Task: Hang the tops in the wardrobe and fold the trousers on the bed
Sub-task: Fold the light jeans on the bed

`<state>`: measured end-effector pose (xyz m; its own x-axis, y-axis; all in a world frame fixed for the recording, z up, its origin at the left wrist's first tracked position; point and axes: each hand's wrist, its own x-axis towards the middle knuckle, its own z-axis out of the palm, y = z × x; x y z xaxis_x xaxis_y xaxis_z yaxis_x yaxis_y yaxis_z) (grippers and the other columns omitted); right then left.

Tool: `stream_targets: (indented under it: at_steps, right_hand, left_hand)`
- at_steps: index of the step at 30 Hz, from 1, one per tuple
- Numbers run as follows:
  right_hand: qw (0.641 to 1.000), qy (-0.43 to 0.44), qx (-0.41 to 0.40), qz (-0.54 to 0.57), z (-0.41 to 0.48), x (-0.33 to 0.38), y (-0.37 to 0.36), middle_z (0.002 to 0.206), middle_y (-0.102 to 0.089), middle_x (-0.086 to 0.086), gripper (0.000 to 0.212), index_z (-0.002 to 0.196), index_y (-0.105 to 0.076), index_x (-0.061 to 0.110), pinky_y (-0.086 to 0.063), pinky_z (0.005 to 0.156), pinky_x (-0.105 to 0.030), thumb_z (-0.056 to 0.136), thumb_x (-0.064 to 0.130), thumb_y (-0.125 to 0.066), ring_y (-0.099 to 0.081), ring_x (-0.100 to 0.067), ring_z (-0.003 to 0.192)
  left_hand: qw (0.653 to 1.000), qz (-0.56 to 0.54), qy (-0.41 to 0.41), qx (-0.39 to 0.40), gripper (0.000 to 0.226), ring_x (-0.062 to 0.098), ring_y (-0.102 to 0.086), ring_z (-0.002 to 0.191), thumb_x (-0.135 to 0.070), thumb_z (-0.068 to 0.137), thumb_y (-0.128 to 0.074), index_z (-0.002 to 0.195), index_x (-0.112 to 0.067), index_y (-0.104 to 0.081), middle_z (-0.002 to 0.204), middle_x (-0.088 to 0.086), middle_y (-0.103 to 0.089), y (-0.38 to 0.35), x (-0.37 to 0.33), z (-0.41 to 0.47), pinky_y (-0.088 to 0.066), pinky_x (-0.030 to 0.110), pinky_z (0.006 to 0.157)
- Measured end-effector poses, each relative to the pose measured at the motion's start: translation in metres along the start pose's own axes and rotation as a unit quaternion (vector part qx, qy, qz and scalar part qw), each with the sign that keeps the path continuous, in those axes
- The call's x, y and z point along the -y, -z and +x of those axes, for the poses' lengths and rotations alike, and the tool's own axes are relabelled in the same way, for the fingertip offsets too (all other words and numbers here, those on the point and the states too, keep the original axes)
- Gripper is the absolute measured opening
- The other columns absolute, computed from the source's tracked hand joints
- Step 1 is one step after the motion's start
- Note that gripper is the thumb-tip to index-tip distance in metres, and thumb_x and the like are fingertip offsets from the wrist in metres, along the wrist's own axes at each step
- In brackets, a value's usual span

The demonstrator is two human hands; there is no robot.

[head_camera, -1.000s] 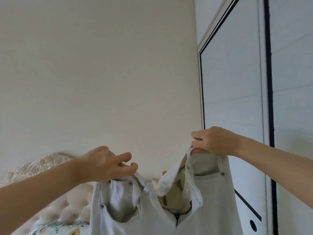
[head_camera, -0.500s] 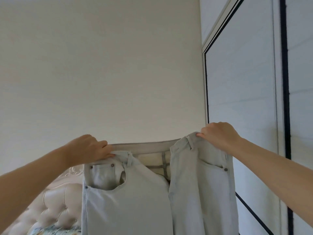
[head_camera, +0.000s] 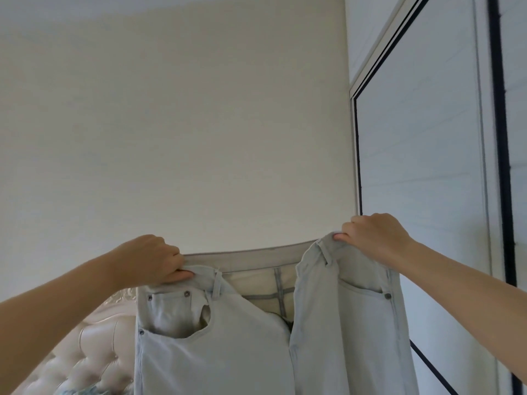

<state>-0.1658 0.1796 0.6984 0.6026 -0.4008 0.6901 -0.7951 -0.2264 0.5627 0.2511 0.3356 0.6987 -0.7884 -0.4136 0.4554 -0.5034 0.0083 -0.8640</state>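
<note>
As left hand (head_camera: 154,260) and right hand (head_camera: 373,238) grip, trousers (head_camera: 228,346) seem pulled flatter.

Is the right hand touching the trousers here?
Touching. The head view shows the right hand pinching the trousers at their top edge, with the fingers curled over the fabric and no gap between them.

One left hand (head_camera: 151,260), one right hand (head_camera: 373,238), one pair of trousers (head_camera: 216,354).

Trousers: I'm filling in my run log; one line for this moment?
trousers: held up, fly open | left hand: grips waistband | right hand: grips waistband | fold: not yet done
</note>
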Motion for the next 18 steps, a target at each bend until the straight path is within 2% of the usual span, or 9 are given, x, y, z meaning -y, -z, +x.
stream_targets:
  at_steps: [4,6,8,9,11,13,15,16,18]
  right_hand:
    - [1.0,-0.01,0.013,0.0,0.001,0.0,-0.003,0.068,-0.04,0.007,0.05,0.078,-0.051,0.023,-0.024,0.048,-0.026,0.1,0.057,-0.022,-0.04,-0.02,0.055]
    - [0.999,-0.02,0.027,0.001,0.003,0.002,-0.006,0.068,-0.036,0.007,0.046,0.078,-0.045,0.026,-0.021,0.047,-0.027,0.099,0.058,-0.021,-0.04,-0.019,0.057]
    - [0.999,-0.023,0.038,0.016,0.006,0.007,-0.008,0.071,-0.041,0.007,0.046,0.078,-0.045,0.025,-0.026,0.05,-0.026,0.099,0.059,-0.021,-0.044,-0.02,0.059]
    - [0.998,-0.026,0.042,0.03,0.007,0.01,-0.01,0.074,-0.045,0.006,0.047,0.079,-0.047,0.024,-0.029,0.052,-0.027,0.099,0.059,-0.022,-0.047,-0.021,0.061]
    - [0.996,-0.04,0.051,0.064,0.01,0.017,-0.011,0.081,-0.053,0.004,0.048,0.08,-0.05,0.022,-0.034,0.057,-0.028,0.099,0.058,-0.024,-0.051,-0.022,0.066]
    - [0.992,-0.059,0.065,0.091,0.01,0.02,-0.01,0.086,-0.056,0.003,0.047,0.081,-0.051,0.021,-0.036,0.059,-0.029,0.1,0.055,-0.025,-0.049,-0.021,0.067]
    - [0.991,-0.063,0.068,0.097,0.011,0.019,-0.009,0.088,-0.057,0.002,0.049,0.083,-0.055,0.019,-0.038,0.059,-0.029,0.102,0.052,-0.025,-0.05,-0.021,0.067]
    - [0.992,-0.059,0.066,0.095,0.012,0.019,-0.008,0.089,-0.057,0.001,0.048,0.084,-0.056,0.018,-0.039,0.059,-0.03,0.102,0.05,-0.025,-0.052,-0.022,0.068]
    - [0.993,-0.047,0.055,0.092,0.014,0.019,-0.004,0.089,-0.057,-0.001,0.045,0.085,-0.054,0.016,-0.039,0.059,-0.03,0.104,0.046,-0.026,-0.057,-0.025,0.071]
  left_hand:
    - [0.999,0.005,0.039,0.023,0.073,0.018,-0.037,0.025,-0.046,0.105,-0.016,0.047,-0.018,-0.05,0.041,-0.005,-0.042,-0.009,-0.006,-0.006,-0.027,0.02,0.031]
    - [0.997,0.01,0.064,0.043,0.066,0.019,-0.036,0.024,-0.044,0.102,-0.026,0.046,-0.016,-0.049,0.04,-0.004,-0.039,-0.015,-0.008,-0.007,-0.024,0.02,0.031]
    - [0.991,0.009,0.102,0.089,0.058,0.018,-0.034,0.022,-0.041,0.094,-0.056,0.043,-0.014,-0.048,0.038,-0.004,-0.033,-0.017,-0.013,-0.004,-0.022,0.019,0.033]
    - [0.985,-0.001,0.128,0.116,0.055,0.018,-0.035,0.022,-0.037,0.083,-0.074,0.042,-0.012,-0.047,0.037,-0.003,-0.031,-0.018,-0.016,-0.004,-0.022,0.018,0.035]
    - [0.974,-0.005,0.173,0.147,0.05,0.02,-0.041,0.024,-0.034,0.065,-0.088,0.042,-0.012,-0.05,0.036,-0.001,-0.038,-0.022,-0.022,-0.002,-0.025,0.018,0.037]
    - [0.966,0.024,0.181,0.185,0.041,0.024,-0.057,0.039,-0.046,0.082,-0.073,0.056,-0.017,-0.059,0.049,-0.003,-0.055,-0.026,-0.025,0.001,-0.034,0.022,0.041]
    - [0.958,0.072,0.188,0.204,0.046,0.016,-0.068,0.066,-0.055,0.099,-0.034,0.078,-0.027,-0.063,0.072,-0.009,-0.065,-0.027,-0.026,0.002,-0.041,0.024,0.052]
    - [0.949,0.081,0.197,0.233,0.049,0.014,-0.069,0.073,-0.054,0.102,-0.024,0.085,-0.029,-0.063,0.078,-0.01,-0.066,-0.025,-0.026,0.005,-0.042,0.024,0.055]
    - [0.931,0.074,0.218,0.283,0.046,0.013,-0.067,0.077,-0.05,0.104,-0.022,0.085,-0.03,-0.06,0.077,-0.01,-0.062,-0.021,-0.026,0.014,-0.044,0.025,0.058]
